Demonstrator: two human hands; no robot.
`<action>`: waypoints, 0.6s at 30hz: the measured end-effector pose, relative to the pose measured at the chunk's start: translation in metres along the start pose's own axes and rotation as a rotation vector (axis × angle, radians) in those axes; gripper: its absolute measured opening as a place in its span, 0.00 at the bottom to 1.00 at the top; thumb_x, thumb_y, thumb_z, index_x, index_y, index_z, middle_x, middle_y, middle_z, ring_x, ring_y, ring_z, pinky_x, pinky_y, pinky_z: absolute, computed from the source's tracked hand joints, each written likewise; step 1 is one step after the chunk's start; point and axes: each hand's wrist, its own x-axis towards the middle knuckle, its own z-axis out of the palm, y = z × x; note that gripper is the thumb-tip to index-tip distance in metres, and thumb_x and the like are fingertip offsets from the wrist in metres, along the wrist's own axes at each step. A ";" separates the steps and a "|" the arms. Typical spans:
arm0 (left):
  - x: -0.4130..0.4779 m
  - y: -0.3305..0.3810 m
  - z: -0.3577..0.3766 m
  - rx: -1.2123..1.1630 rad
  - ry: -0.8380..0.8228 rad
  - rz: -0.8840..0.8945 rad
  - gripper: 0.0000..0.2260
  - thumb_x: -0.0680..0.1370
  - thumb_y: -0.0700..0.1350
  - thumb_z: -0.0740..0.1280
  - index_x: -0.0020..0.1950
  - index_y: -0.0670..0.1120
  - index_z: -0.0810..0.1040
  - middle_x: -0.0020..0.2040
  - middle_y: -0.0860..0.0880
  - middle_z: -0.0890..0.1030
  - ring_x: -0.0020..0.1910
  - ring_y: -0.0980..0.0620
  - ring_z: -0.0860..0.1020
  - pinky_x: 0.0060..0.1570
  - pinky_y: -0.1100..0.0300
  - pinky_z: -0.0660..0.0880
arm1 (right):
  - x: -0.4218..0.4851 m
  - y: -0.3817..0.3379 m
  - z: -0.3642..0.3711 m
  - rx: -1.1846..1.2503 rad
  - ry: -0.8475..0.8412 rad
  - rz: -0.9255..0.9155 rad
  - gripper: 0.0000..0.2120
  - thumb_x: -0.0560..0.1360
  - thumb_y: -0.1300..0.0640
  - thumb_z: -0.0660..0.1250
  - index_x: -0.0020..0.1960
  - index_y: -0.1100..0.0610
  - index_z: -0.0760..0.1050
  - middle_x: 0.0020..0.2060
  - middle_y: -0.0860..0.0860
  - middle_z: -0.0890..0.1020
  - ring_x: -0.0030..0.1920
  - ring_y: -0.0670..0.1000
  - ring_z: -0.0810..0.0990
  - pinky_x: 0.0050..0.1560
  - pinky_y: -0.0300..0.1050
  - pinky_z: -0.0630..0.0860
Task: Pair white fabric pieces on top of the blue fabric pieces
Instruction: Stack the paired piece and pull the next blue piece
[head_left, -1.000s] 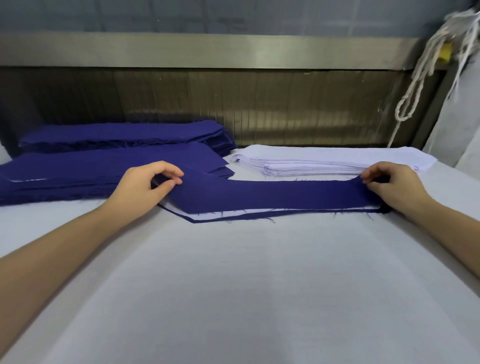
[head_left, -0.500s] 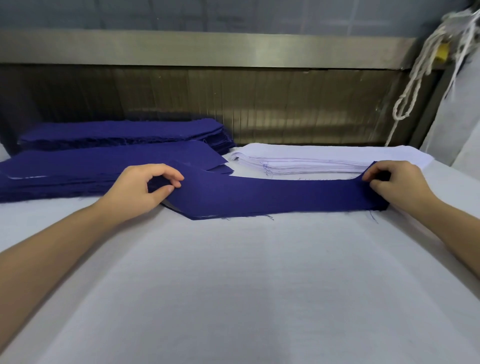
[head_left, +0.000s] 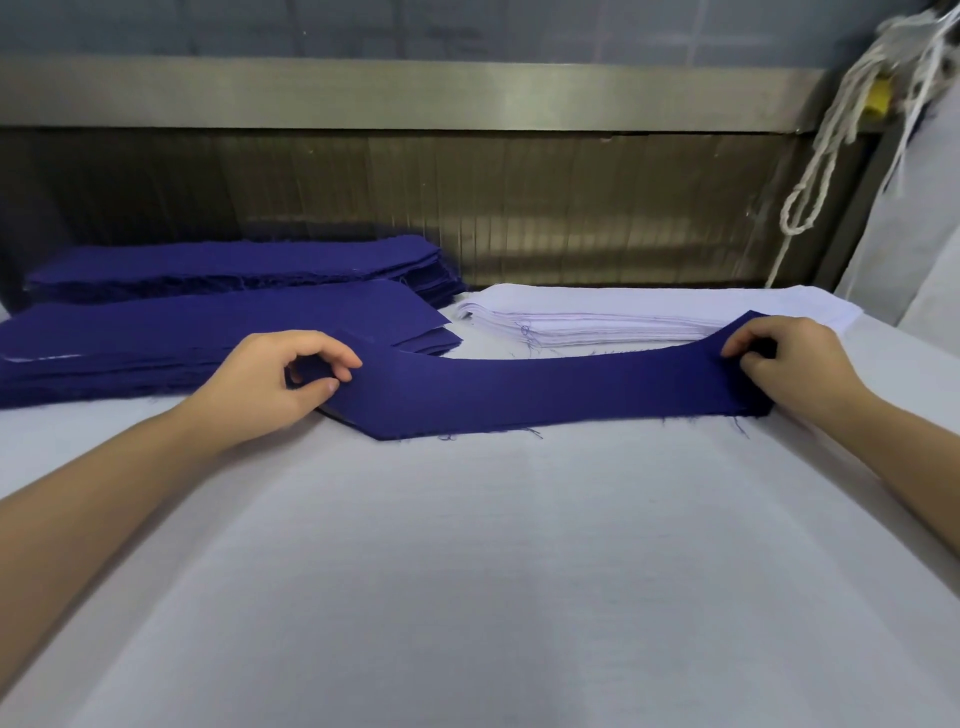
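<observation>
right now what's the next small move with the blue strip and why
Probably lay the blue strip flat and release it: the left hand and right hand pinch its ends, nothing white lies on it yet, and the white stack waits just behind.

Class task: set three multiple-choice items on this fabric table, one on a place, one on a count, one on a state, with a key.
1. Where is the white pile? A) far left B) in a hand C) behind the right half of the blue strip.
2. How many blue piles lie at the left? A) two B) one C) four.
3. The blue strip is: A) rolled up B) pinched at both ends C) lying untouched.
Key: 1 C, it lies behind the strip; 2 A, a back pile and a front pile; 3 B, the left hand and right hand each pinch an end.
</observation>
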 end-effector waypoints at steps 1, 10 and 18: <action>0.000 0.000 0.000 -0.009 -0.006 0.000 0.17 0.72 0.30 0.69 0.47 0.54 0.79 0.42 0.55 0.82 0.47 0.57 0.77 0.44 0.55 0.72 | 0.000 0.000 0.000 0.003 0.004 -0.001 0.13 0.70 0.73 0.60 0.41 0.59 0.79 0.39 0.51 0.78 0.42 0.51 0.73 0.44 0.41 0.64; 0.001 -0.004 0.002 0.064 -0.071 0.019 0.18 0.71 0.30 0.71 0.50 0.53 0.79 0.44 0.57 0.81 0.48 0.65 0.76 0.38 0.71 0.70 | 0.002 0.006 0.002 -0.022 -0.071 0.034 0.15 0.70 0.74 0.59 0.43 0.58 0.79 0.41 0.51 0.78 0.45 0.52 0.73 0.46 0.41 0.66; 0.002 -0.008 0.001 0.122 -0.120 0.039 0.19 0.70 0.33 0.72 0.52 0.55 0.77 0.47 0.60 0.79 0.50 0.68 0.74 0.40 0.77 0.67 | 0.002 0.007 0.002 -0.045 -0.086 0.045 0.12 0.70 0.73 0.62 0.42 0.58 0.79 0.40 0.52 0.78 0.44 0.52 0.74 0.46 0.41 0.66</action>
